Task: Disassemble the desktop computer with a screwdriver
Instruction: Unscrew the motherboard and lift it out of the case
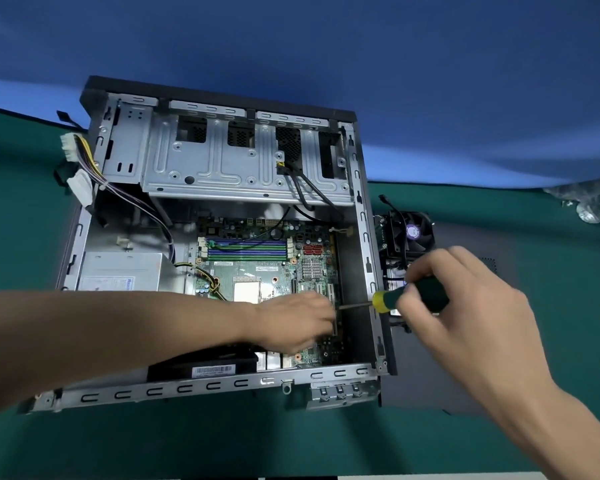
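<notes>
Gripping rubbery green-yellow screwdriver (411, 296) above ridged motherboard (274, 268).

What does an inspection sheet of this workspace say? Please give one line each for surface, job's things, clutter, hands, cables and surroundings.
Surface: green mat.
Job's things: open case lies flat, motherboard inside; screwdriver shaft points into the case.
Clutter: loose fan right of the case; grey thing at far right, too blurred to name.
Hands: right hand grips the screwdriver handle; left hand rests over the motherboard at the shaft tip, grip hidden.
Cables: bundle with white plugs hangs over the case's left wall.
Surroundings: blue backdrop.
</notes>
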